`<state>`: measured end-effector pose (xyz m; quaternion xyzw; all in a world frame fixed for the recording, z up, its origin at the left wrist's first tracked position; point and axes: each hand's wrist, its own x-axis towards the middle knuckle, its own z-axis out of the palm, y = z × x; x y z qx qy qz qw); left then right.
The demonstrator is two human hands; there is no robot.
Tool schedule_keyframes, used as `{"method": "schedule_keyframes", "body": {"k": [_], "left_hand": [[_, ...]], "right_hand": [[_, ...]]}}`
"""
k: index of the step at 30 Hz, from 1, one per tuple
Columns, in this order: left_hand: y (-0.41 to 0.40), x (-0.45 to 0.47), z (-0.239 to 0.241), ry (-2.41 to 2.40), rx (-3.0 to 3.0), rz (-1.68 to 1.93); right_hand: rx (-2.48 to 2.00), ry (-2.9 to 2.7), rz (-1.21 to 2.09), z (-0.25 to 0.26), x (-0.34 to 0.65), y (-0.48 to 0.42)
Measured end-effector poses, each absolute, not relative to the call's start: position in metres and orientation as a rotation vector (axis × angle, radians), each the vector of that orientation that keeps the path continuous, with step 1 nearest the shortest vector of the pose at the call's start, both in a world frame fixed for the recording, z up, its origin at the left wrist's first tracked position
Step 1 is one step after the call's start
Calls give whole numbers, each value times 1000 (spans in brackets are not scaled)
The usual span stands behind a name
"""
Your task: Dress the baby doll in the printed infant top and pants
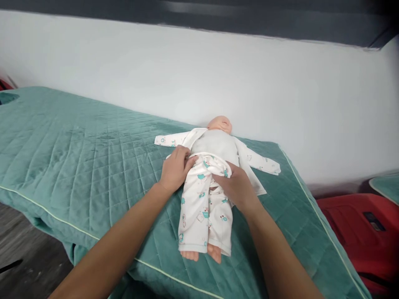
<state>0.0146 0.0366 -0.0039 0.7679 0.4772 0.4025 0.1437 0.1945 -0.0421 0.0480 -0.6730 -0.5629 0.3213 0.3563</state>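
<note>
A baby doll (215, 143) lies on its back on a green quilted bed cover (77, 153), head toward the wall. It wears white printed trousers (202, 211) and an unfastened white jacket (249, 160) spread to both sides, with a grey body showing. My left hand (175, 168) grips the trouser waistband at the doll's left-side hip, fingers curled into the cloth. My right hand (235, 182) holds the waistband on the other side, fingers closed on the fabric. The doll's bare feet (204, 254) stick out of the trouser legs.
A white wall (218, 74) runs right behind the bed. A red seat or box (355, 232) stands on the floor to the right of the bed. Dark floor (21, 253) shows at the lower left.
</note>
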Motion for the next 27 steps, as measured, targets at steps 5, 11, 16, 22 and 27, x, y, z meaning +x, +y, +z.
{"method": "schedule_keyframes", "body": {"k": [5, 11, 16, 22, 27], "left_hand": [[3, 3, -7, 1385, 1888, 967], [0, 2, -10, 1251, 1908, 1003], [19, 3, -1, 1346, 1897, 1079], [50, 24, 37, 1002, 1891, 1178], [73, 29, 73, 569, 2033, 371]], "right_hand": [[-1699, -1395, 928, 41, 196, -40], [-1616, -1479, 1083, 54, 198, -46], [-1420, -1431, 1234, 54, 220, -49], [-1185, -1084, 1341, 44, 235, -43], [-1041, -987, 1465, 43, 233, -42]]}}
